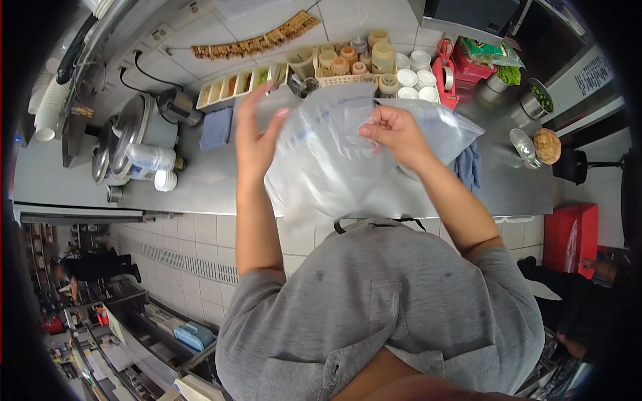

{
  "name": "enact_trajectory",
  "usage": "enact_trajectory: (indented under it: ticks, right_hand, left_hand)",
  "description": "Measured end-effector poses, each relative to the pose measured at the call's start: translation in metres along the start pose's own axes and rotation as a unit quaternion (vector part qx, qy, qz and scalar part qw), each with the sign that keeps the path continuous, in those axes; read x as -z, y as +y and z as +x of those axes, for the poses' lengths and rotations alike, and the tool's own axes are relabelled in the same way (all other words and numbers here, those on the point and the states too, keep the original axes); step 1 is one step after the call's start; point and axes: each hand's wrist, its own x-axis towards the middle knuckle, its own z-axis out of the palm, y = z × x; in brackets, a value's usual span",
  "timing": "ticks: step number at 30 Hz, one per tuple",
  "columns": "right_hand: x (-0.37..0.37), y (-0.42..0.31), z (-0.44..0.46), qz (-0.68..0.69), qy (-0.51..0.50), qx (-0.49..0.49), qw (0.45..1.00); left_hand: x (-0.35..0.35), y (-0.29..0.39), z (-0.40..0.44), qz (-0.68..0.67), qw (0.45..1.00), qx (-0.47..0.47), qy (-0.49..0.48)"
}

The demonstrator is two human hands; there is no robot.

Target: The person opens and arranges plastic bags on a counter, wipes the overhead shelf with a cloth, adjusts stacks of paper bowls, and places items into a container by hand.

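A clear plastic bag (321,160) hangs spread out in front of me, over the steel counter (207,180). My right hand (394,134) pinches its upper edge between thumb and fingers. Beside the bag's left edge, my left hand (257,134) is raised with thumb and fingers apart, slightly blurred; nothing shows in it. More clear plastic (441,123) spreads to the right behind my right wrist; whether it belongs to the same bag I cannot tell.
At the back are a tray of fillings (241,83), a basket of bottles (348,80) and white cups (426,79). Pots (137,127) and a blue cloth (216,128) lie left; another cloth (468,167) lies right. People (100,266) (582,301) are at both sides.
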Motion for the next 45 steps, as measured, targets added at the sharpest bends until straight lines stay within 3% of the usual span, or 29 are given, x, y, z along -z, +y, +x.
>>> enact_trajectory:
  ticks: [2,3,5,7,9,12,13,15,16,17,18,19,22,23,24,26,28,29,30,31,32,34,37,38,40,41,42,44,45]
  right_hand:
    - [-0.001,-0.021,0.005,-0.021,-0.052,-0.036,0.998]
    - [-0.003,-0.031,0.006,-0.041,-0.099,-0.064,0.992]
    - [-0.013,-0.053,0.002,-0.062,-0.111,-0.076,0.989]
    - [-0.011,-0.059,-0.002,-0.085,-0.114,-0.087,0.986]
    - [-0.001,-0.054,-0.009,0.068,-0.125,-0.151,0.978]
    - [0.024,-0.028,-0.016,0.168,-0.1,-0.191,0.962]
    - [0.034,-0.02,-0.017,0.169,-0.092,-0.19,0.963]
    - [0.049,-0.017,-0.017,-0.044,-0.023,-0.175,0.983]
    - [0.046,-0.019,-0.023,-0.043,-0.016,-0.175,0.984]
    - [0.039,-0.022,-0.032,-0.173,0.075,-0.05,0.981]
    - [0.03,-0.031,-0.039,-0.298,0.161,0.076,0.938]
    - [0.021,-0.042,-0.046,-0.299,0.164,0.074,0.937]
    - [0.014,-0.077,-0.065,-0.203,0.064,0.219,0.952]
    - [0.023,-0.087,-0.075,-0.297,-0.078,0.156,0.939]
    - [0.031,-0.092,-0.085,-0.381,-0.217,0.087,0.895]
    - [0.042,-0.086,-0.098,-0.322,-0.207,0.058,0.922]
    - [0.059,-0.078,-0.11,-0.105,-0.173,0.0,0.979]
    - [0.069,-0.074,-0.116,-0.106,-0.17,-0.002,0.98]
    - [0.08,-0.07,-0.122,0.066,-0.074,0.033,0.995]
    - [0.088,-0.064,-0.124,0.235,0.025,0.067,0.969]
    - [0.095,-0.055,-0.121,0.232,0.025,0.065,0.97]
    - [0.111,-0.029,-0.114,0.286,0.227,0.093,0.926]
    - [0.144,0.023,-0.107,0.415,0.245,0.015,0.876]
    - [0.125,0.026,-0.112,0.242,0.305,0.05,0.92]
    - [0.119,0.061,-0.118,-0.003,0.287,0.126,0.95]
    - [0.174,0.168,-0.114,0.4,0.414,-0.022,0.817]
    - [0.175,0.193,-0.111,0.398,0.411,-0.023,0.819]
    - [0.158,0.224,-0.11,0.134,0.565,-0.087,0.809]
    - [0.163,0.249,-0.113,0.132,0.563,-0.086,0.811]
  left_hand:
    - [-0.01,0.04,0.019,-0.029,0.97,-0.139,-0.198]
    - [-0.018,0.053,0.023,-0.028,0.97,-0.136,-0.198]
    - [-0.031,0.071,0.03,0.046,0.933,-0.259,-0.244]
    - [-0.031,0.075,0.039,0.042,0.915,-0.289,-0.277]
    - [-0.03,0.081,0.045,0.035,0.893,-0.321,-0.313]
    - [-0.027,0.1,0.035,-0.067,0.87,-0.327,-0.363]
    - [-0.028,0.101,0.032,-0.072,0.867,-0.329,-0.368]
    - [-0.029,0.099,0.027,-0.15,0.826,-0.33,-0.432]
    - [-0.035,0.104,0.024,-0.165,0.829,-0.358,-0.398]
    - [-0.037,0.108,0.023,-0.169,0.825,-0.361,-0.4]
    - [-0.038,0.113,0.022,-0.113,0.826,-0.382,-0.398]
    - [-0.04,0.116,0.022,-0.056,0.825,-0.402,-0.394]
    - [-0.05,0.121,0.024,-0.033,0.829,-0.408,-0.382]
    - [-0.052,0.118,0.027,-0.037,0.827,-0.41,-0.384]
    - [-0.053,0.109,0.033,-0.06,0.845,-0.367,-0.384]
    - [-0.061,0.095,0.043,-0.087,0.86,-0.325,-0.383]
    - [-0.073,0.082,0.051,-0.188,0.902,-0.124,-0.367]
    - [-0.078,0.072,0.061,-0.192,0.901,-0.125,-0.369]
    - [-0.084,0.06,0.075,-0.312,0.845,-0.035,-0.433]
    - [-0.098,0.05,0.083,-0.371,0.807,0.008,-0.46]
    - [-0.111,0.041,0.092,-0.425,0.764,0.055,-0.483]
    - [-0.154,0.023,0.093,-0.673,0.557,0.237,-0.424]
    - [-0.239,-0.052,0.088,-0.623,0.599,0.321,-0.387]
    - [-0.266,-0.08,0.082,-0.588,0.627,0.326,-0.393]
    - [-0.29,-0.068,0.054,-0.35,0.79,0.375,-0.336]
    - [-0.32,-0.112,0.04,-0.339,0.82,0.292,-0.359]
    - [-0.345,-0.161,0.015,-0.472,0.734,0.322,-0.366]
    - [-0.391,-0.253,-0.032,-0.679,0.489,0.409,-0.364]
    - [-0.401,-0.255,-0.051,-0.596,0.612,0.382,-0.351]
